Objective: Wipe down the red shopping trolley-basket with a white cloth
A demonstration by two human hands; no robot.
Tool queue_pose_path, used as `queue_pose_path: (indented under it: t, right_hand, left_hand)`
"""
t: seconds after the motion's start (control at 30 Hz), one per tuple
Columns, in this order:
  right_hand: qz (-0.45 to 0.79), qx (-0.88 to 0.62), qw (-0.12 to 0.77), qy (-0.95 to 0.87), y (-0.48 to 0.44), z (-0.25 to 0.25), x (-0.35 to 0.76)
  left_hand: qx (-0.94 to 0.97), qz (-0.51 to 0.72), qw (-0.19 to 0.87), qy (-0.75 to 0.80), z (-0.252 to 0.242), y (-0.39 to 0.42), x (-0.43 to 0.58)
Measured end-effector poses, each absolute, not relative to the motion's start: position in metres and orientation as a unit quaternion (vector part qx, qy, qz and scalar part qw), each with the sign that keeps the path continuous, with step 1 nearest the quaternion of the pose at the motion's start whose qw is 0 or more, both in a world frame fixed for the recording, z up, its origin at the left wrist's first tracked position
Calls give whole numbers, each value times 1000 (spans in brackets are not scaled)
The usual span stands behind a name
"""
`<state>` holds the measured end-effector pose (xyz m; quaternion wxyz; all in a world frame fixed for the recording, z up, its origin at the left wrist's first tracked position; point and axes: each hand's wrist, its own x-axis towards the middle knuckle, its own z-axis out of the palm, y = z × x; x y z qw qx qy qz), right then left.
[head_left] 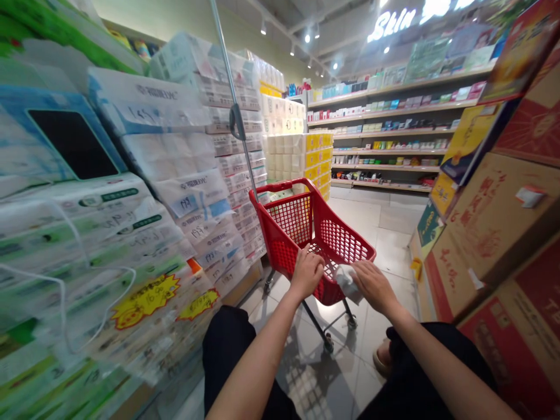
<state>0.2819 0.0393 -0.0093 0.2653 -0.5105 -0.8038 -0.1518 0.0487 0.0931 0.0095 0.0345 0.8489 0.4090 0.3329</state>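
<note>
Head view shows a red plastic cart [280, 251] with walls full of little holes, like a net. It stands on the smooth pale tile floor [394, 227], on thin metal legs with small wheels [328, 343]. The left hand [308, 271] is at the cart's near left corner. Its fingers bend over the rim, but I cannot tell if they grip it or just rest there. The right hand [371, 283] pinches a soft, crumpled white wipe [347, 282] at the near edge, close to the near right corner. I cannot tell if the wipe is cloth or paper. A thin, shiny metal pole [223, 52] goes up from the far left corner. Squishy paper packs [196, 186] in crinkly plastic pile up on the left, with a spiky yellow sign [146, 300]. Stiff brown cardboard boxes [485, 216] stack on the right
</note>
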Motion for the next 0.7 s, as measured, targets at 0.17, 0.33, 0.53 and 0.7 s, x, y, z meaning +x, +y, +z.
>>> queue_pose_path:
  t: [0.17,0.33,0.53,0.7]
  right_hand:
    - [-174,-541,276,-775,52,-12,306]
    - [-160,-546,294,-768,31,-9,244]
    - [-149,-484,292,-811,17,-4,198]
    - [-171,-459,245,-837,31,2,257]
  left_hand:
    - [843,324,8,430,6,94,53]
    - [837,345,4,424,7,89,50]
    - [840,361,43,402,9,87,25]
    - [857,341,70,380,11,92,4]
